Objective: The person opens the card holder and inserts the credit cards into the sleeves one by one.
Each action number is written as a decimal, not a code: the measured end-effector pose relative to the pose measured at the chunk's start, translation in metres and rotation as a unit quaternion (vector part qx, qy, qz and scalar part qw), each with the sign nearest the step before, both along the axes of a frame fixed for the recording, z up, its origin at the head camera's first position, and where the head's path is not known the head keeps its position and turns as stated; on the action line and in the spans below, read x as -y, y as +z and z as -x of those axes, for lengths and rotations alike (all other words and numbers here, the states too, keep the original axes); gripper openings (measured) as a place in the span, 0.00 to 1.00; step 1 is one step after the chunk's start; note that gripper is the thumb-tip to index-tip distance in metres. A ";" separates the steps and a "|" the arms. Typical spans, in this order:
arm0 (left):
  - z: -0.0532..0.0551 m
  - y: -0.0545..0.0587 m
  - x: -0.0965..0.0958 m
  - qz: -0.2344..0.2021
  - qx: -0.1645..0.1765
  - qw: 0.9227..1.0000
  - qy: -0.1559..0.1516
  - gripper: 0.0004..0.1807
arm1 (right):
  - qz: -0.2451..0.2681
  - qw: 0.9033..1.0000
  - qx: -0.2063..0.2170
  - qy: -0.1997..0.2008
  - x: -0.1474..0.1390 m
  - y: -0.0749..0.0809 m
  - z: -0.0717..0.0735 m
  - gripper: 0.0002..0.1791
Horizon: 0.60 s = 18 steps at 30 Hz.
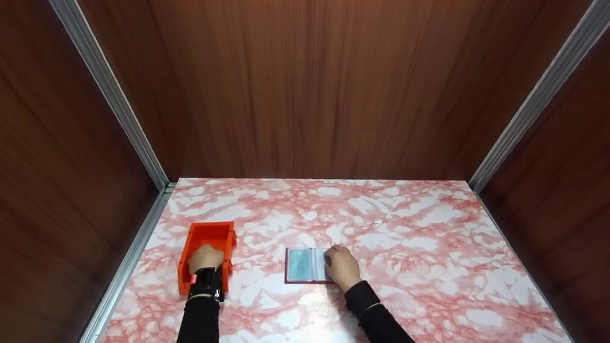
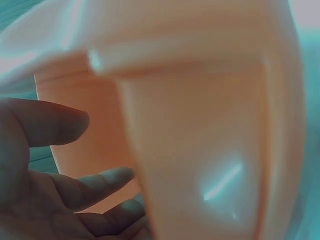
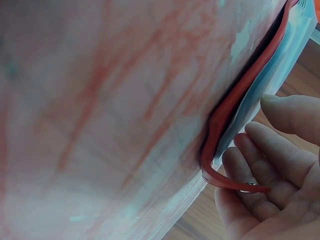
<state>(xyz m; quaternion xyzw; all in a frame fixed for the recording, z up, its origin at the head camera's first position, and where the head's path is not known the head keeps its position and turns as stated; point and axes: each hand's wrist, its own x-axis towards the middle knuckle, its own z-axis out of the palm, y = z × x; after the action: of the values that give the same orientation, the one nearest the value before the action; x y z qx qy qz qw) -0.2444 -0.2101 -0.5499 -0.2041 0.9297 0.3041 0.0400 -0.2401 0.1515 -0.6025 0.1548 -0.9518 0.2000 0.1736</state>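
An orange plastic bin (image 1: 212,231) stands on the left of the table, and my left hand (image 1: 206,257) reaches down inside it. In the left wrist view, the thumb (image 2: 55,122) and fingers are spread apart beside the bin wall, with nothing seen between them. Right of the bin lies a small card holder (image 1: 299,265), opened flat, with clear sleeves and a red cover. My right hand (image 1: 344,267) is over its right-hand page. From the right wrist, the fingertips are close to the page edges, thumb apart, and a red strap (image 3: 227,181) with a metal snap overlaps the fingers.
The table (image 1: 410,219) has a red and white marbled top. Brown wood-grain panels (image 1: 305,95) enclose it at the back and both sides, with metal rails (image 1: 119,100) at the corners.
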 end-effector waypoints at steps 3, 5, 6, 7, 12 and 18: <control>0.000 0.002 0.001 0.002 -0.001 1.000 -0.005 0.19 | 0.000 1.000 0.001 0.001 0.001 0.000 0.000 0.12; -0.001 0.003 0.001 -0.002 0.000 1.000 -0.007 0.19 | 0.001 1.000 0.001 0.001 0.001 0.000 0.000 0.11; -0.001 0.004 0.001 -0.003 0.001 1.000 -0.007 0.19 | 0.001 1.000 0.001 0.000 0.001 -0.001 0.000 0.11; 0.000 0.004 0.002 -0.006 0.003 1.000 -0.007 0.19 | 0.002 1.000 0.000 0.001 0.001 -0.001 0.000 0.11; 0.002 0.003 0.003 -0.014 0.010 1.000 -0.010 0.18 | 0.003 1.000 0.004 0.003 0.001 -0.001 0.001 0.11; 0.003 0.001 0.003 -0.015 0.011 1.000 -0.015 0.17 | 0.002 1.000 0.003 0.003 0.001 -0.001 0.001 0.11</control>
<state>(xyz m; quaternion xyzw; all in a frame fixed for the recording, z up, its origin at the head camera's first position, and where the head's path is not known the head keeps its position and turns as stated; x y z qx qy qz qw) -0.2471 -0.2135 -0.5490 -0.1931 0.9273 0.3154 0.0581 -0.2415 0.1506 -0.6039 0.1565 -0.9515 0.2026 0.1705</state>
